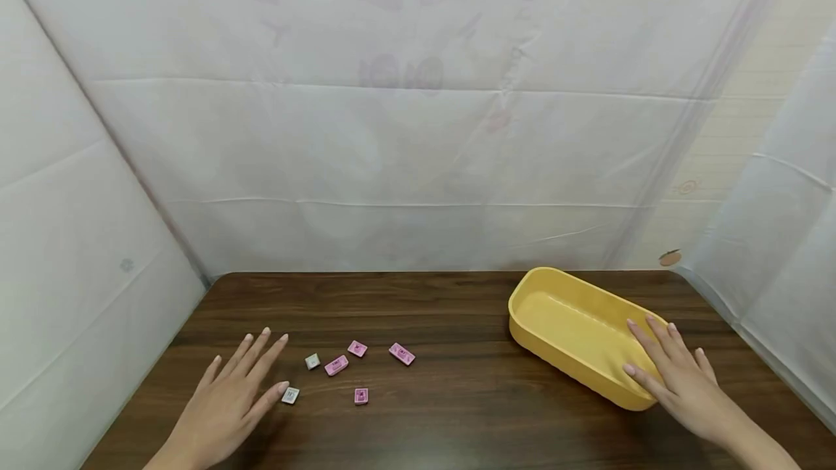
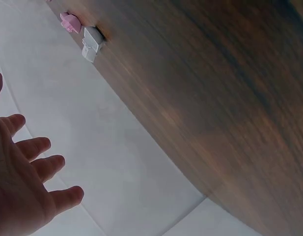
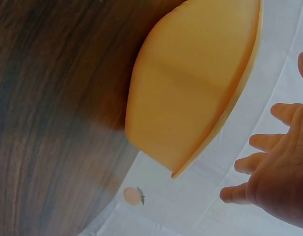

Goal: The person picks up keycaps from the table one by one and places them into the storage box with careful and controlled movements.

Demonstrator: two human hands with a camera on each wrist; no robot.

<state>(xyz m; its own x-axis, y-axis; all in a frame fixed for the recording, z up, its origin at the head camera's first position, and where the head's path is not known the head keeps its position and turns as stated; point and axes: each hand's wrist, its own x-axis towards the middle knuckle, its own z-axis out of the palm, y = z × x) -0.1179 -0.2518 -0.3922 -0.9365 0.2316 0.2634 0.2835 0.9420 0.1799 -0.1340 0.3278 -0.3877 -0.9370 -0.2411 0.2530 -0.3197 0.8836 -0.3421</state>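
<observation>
My left hand is held over the table's left side with its fingers spread, holding nothing. By its thumb tip lies a white keycap-like piece; a second white piece is just beyond. Several pink pieces lie to the right: a longer pink one, another long one, and small square ones, one farther back and one nearer. Over the near right end of a yellow tub my right hand is spread, overlapping its rim in the head view. The right wrist view shows the fingers apart from the tub.
Dark wood tabletop extends between the pieces and the tub. White sheets hang behind the table and along both sides. A small orange fruit print marks the sheet beyond the tub.
</observation>
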